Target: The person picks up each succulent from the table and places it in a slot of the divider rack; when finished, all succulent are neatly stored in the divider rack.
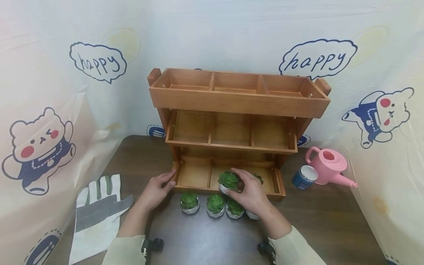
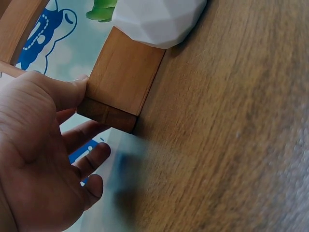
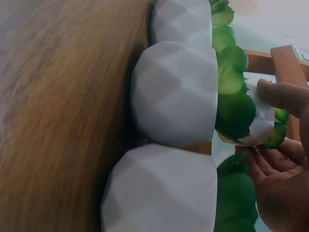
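My right hand (image 1: 253, 193) grips a small potted succulent (image 1: 228, 179) by its white faceted pot. The plant hovers over the front of the bottom tier's middle compartment. In the right wrist view, thumb and fingers are on either side of that pot (image 3: 261, 116). My left hand (image 1: 155, 190) pinches the left front corner of the three-tier wooden shelf (image 1: 238, 102) between thumb and forefinger; its other fingers curl loosely in the left wrist view. Another succulent (image 1: 258, 179) shows in the bottom right compartment, partly behind my right hand. Several more succulents (image 1: 215, 204) stand along the shelf's front.
A white and grey work glove (image 1: 96, 217) lies at the left of the dark wooden table (image 1: 198, 243). At the right stand a blue tin (image 1: 304, 178) with a white top and a pink watering can (image 1: 328, 165). Printed cloth (image 1: 212, 33) hangs behind and at both sides.
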Demonstrator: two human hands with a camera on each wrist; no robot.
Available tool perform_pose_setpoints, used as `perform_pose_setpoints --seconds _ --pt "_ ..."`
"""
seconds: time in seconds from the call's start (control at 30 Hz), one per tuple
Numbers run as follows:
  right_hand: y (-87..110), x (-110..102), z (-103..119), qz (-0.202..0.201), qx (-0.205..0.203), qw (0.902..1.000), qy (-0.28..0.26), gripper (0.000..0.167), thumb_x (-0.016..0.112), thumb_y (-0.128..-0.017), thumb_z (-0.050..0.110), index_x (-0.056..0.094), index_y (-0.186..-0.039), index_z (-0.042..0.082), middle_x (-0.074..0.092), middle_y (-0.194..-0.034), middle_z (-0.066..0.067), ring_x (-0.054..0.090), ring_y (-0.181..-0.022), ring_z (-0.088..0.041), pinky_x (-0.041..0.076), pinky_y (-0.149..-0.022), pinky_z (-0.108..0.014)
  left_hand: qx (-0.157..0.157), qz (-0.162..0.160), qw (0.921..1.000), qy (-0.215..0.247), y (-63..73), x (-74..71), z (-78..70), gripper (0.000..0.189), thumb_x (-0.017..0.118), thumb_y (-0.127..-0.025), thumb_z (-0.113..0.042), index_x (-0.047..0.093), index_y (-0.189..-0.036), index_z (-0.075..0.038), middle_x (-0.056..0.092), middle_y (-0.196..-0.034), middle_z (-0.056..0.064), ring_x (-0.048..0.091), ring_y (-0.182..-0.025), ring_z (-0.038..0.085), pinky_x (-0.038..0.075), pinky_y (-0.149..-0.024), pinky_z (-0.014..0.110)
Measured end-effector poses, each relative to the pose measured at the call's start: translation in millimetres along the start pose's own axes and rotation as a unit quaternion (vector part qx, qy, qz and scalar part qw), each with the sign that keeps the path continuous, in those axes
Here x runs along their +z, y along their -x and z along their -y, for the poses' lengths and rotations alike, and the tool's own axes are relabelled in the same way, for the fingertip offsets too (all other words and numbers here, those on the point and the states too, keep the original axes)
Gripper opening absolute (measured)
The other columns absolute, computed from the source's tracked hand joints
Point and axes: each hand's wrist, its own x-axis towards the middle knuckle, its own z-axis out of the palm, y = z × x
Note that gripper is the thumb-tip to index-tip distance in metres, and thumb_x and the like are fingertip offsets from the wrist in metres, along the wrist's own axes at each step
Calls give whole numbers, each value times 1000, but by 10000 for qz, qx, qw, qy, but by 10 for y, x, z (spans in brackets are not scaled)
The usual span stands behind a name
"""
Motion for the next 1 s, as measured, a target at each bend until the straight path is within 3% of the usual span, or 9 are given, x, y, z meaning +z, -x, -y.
perform_pose_setpoints --seconds 0.27,0.67,1.0 --pt "-97 100 56 12 23 9999 -164 74 91 -81 28 58 -146 16 61 -141 -6 67 -110 -21 59 -89 -41 -38 40 10000 26 -13 -4 11 55 60 -105 -41 44 -158 -34 42 -162 12 33 -147 42 28 -114 73" --pt "-217 236 56 84 -78 9998 -150 73 87 -83 31 57 -148 15 59 -146 -7 60 -128 -26 51 -105 -47 -29 28 10000 -12 -17 8 19 55 59 -105 -42 44 -158 -35 42 -162 13 32 -148 43 26 -114 74" --pt "-303 297 51 199 51 9998 24 74 87 -83 29 56 -148 14 58 -147 -10 59 -130 -28 49 -108 -47 8 35 10000 5 -3 3 8 55 59 -105 -42 45 -158 -34 42 -162 13 31 -148 44 25 -115 74"
